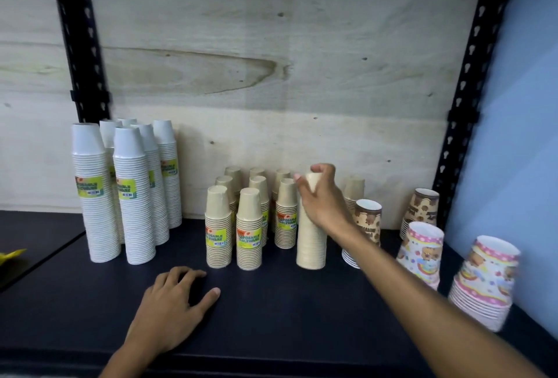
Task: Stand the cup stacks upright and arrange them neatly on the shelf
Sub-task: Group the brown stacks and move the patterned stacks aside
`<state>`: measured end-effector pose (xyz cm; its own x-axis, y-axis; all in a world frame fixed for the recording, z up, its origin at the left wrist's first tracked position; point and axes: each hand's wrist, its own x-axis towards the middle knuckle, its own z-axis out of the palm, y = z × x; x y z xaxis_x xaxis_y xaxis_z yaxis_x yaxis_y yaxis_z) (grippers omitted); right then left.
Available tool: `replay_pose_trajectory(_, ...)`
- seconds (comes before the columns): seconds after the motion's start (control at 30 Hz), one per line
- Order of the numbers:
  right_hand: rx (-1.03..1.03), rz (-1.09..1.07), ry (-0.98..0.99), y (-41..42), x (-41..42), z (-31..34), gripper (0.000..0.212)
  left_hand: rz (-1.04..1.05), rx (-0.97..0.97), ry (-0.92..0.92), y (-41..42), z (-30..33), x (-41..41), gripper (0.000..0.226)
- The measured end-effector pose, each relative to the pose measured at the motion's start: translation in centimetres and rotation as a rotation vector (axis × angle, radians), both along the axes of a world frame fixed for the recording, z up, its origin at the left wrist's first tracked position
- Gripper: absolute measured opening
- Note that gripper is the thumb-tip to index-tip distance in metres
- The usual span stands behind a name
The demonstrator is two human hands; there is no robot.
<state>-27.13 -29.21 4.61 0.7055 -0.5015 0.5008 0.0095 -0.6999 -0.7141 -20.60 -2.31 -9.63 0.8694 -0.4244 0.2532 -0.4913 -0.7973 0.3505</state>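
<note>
Your right hand (320, 196) curled its fingers (317, 169) round the top of the tan cup stack (311, 238) standing upright on the shelf (271, 302) beside the labelled kraft stacks (241, 226), left hand (172, 302) flat, empty; light, top-heavy, likely steadier gripped mid-height.

– What do you have behind the shelf?
– You face a pale plywood back panel (271, 60) with a dark oval grain mark and small knots. Two black slotted metal posts, left post (80, 45) and right post (471, 75), frame it.
– And around you?
– A light blue wall (525, 90) on your right. The dark shelf board (271, 302) lies in dim, soft light.
</note>
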Motion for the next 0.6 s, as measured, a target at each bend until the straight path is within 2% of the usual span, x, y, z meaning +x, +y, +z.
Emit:
replay_pose_trajectory(0.1,0.080,-0.014,0.084,0.8,1.2,-2.4,0.039,-0.004,-0.005,-0.002,0.0,0.0,0.0,0.061)
replay_pose_trajectory(0.17,0.120,0.004,0.123,1.5,1.6,-3.3,0.043,-0.004,-0.006,-0.001,0.1,-0.1,0.1,0.062)
replay_pose_trajectory(0.43,-0.052,0.030,0.163,2.5,1.3,-5.9,0.083,-0.002,-0.005,-0.004,0.1,-0.1,0.2,0.060)
replay_pose_trajectory(0.5,-0.036,0.026,0.170,2.4,0.9,-7.1,0.089,-0.002,-0.006,-0.007,0.0,-0.1,0.1,0.059)
replay_pose_trajectory(0.6,0.092,0.078,0.249,2.3,-0.1,-8.7,0.094,-0.001,-0.010,-0.017,0.0,0.0,0.1,0.058)
